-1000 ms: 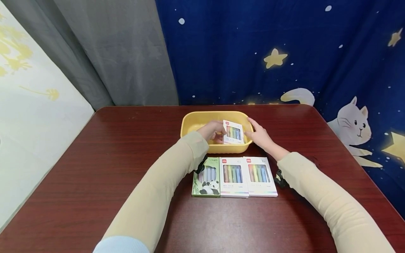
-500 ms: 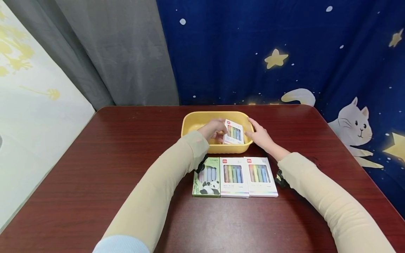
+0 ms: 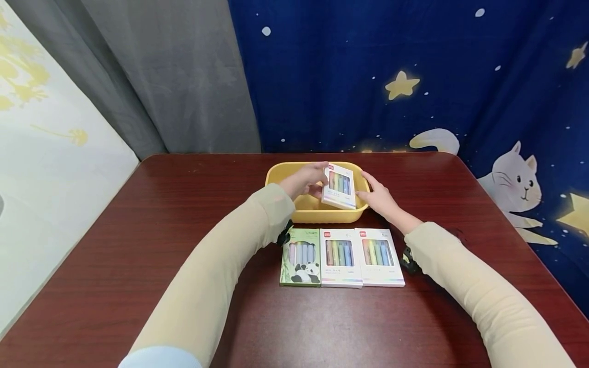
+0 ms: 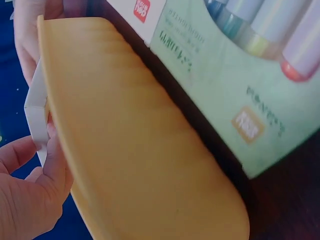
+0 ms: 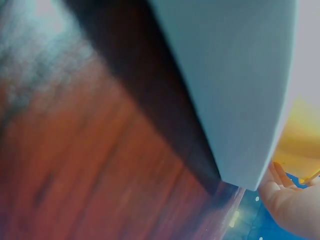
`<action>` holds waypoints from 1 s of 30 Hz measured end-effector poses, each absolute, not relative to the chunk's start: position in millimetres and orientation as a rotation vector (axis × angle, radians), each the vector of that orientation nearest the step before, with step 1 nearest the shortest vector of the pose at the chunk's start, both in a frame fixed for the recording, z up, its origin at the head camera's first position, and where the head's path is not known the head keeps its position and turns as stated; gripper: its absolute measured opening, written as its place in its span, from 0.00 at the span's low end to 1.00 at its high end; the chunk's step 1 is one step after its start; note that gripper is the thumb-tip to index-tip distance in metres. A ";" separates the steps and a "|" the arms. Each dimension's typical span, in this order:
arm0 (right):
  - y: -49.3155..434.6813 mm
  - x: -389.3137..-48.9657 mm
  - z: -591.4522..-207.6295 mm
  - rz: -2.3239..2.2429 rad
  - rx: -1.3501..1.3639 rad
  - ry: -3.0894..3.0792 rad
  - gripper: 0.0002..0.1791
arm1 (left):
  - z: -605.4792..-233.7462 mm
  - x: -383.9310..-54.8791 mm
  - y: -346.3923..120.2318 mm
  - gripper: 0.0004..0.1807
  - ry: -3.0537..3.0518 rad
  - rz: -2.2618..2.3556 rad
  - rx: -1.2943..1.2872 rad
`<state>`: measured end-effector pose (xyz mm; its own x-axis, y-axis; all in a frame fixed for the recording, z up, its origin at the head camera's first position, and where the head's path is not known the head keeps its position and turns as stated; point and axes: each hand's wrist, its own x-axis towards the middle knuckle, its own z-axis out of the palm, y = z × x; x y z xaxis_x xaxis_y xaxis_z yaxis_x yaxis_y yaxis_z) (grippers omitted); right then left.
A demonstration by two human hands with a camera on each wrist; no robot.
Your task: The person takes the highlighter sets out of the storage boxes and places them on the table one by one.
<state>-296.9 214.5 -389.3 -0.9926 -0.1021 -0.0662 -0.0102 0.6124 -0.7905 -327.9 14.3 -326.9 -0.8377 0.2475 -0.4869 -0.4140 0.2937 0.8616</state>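
Observation:
My left hand (image 3: pixel 306 180) pinches the left edge of a white box of coloured pens (image 3: pixel 339 185), its window showing a row of pastel pens. The box is tilted over the yellow basket (image 3: pixel 317 217); in the left wrist view the thumb and fingers close on the white box's (image 4: pixel 36 107) edge. At the basket's right end, my right hand (image 3: pixel 381 198) holds the rim, thumb toward the inside. In front of the basket lie a green panda box of pens (image 3: pixel 300 258) and two white pen boxes, the middle one (image 3: pixel 341 258) and the right one (image 3: pixel 381 258), side by side.
Everything is on a dark red-brown wooden table (image 3: pixel 152 225). A grey curtain (image 3: pixel 184 76) and a blue starry curtain (image 3: pixel 331 76) hang behind its far edge. A white panel (image 3: pixel 50 168) borders the left side.
My left hand has lifted the white pen box higher in the basket, and the left forearm has shifted a little left. The right hand and the boxes in front stay put.

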 end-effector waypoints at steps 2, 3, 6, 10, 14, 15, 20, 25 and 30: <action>215.0 -297.3 -389.5 -1.328 -0.095 2.737 0.37 | -322.2 -327.5 11.8 0.37 2.029 1.601 -0.152; 215.0 -297.8 -389.9 -1.319 -0.096 2.746 0.37 | -320.1 -327.5 10.5 0.36 2.028 1.613 -0.157; 214.3 -298.0 -390.2 -1.311 -0.090 2.761 0.37 | -313.3 -327.3 6.2 0.36 2.032 1.635 -0.167; 213.7 -298.3 -390.8 -1.313 -0.091 2.764 0.37 | -305.0 -327.3 -0.9 0.36 2.028 1.679 -0.159; 214.3 -298.1 -390.7 -1.313 -0.094 2.773 0.37 | -297.5 -326.8 -10.1 0.37 2.022 1.719 -0.142; 214.3 -298.0 -390.4 -1.311 -0.095 2.775 0.37 | -295.8 -326.5 -12.5 0.37 2.026 1.723 -0.140; 213.7 -297.6 -388.9 -1.311 -0.100 2.768 0.37 | -288.5 -322.0 -23.2 0.37 2.042 1.732 -0.107; 214.2 -297.5 -388.4 -1.320 -0.096 2.761 0.37 | -283.4 -316.7 -28.7 0.37 2.016 1.759 -0.090; 214.1 -296.8 -388.5 -1.324 -0.090 2.752 0.37 | -280.6 -310.7 -31.7 0.37 1.989 1.792 -0.083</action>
